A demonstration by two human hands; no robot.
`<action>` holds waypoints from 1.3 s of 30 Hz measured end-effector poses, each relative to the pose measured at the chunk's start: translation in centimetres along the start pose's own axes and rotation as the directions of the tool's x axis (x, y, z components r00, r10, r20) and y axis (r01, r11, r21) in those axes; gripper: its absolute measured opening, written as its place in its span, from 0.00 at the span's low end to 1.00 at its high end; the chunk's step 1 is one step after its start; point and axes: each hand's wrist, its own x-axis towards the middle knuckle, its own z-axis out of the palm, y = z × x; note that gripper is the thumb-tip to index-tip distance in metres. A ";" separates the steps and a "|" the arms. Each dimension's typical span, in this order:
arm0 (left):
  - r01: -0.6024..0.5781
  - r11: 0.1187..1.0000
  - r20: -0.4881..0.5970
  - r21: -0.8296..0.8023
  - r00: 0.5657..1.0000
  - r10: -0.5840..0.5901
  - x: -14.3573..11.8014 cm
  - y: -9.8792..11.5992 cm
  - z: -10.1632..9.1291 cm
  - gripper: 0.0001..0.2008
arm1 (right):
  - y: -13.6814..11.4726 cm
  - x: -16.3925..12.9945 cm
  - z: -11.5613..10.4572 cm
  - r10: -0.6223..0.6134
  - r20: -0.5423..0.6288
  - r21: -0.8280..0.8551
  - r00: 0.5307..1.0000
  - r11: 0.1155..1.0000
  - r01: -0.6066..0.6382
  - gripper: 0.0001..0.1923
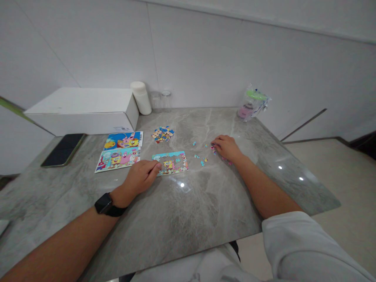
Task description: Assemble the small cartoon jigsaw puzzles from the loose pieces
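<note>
A small cartoon jigsaw puzzle board lies on the grey marble table, partly filled. My left hand, with a black watch on its wrist, rests curled against the board's left edge. My right hand lies farther right, fingers bent over a small pink puzzle piece among scattered loose pieces. A heap of loose pieces sits behind the board.
Two printed cartoon cards lie left of the board, a black phone farther left. A white box, white cylinder, two glass jars and a bagged green-lidded bottle stand along the wall.
</note>
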 end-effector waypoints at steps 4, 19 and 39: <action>0.053 0.996 -0.036 -0.075 0.998 -0.056 -0.2 -0.2 -0.1 0.25 | 0.7 -0.6 -0.1 0.026 0.013 0.009 1.000 1.000 -0.026 0.16; 0.147 0.962 -0.123 -0.230 0.976 -0.179 -0.5 -1.2 0.3 0.26 | 1.0 -1.9 -2.4 0.076 0.216 -0.040 0.973 0.997 -0.069 0.10; 0.095 0.979 -0.101 -0.183 0.988 -0.115 -0.2 -1.0 0.1 0.25 | -2.0 -3.6 -4.1 -0.120 0.360 0.113 0.925 0.990 0.084 0.09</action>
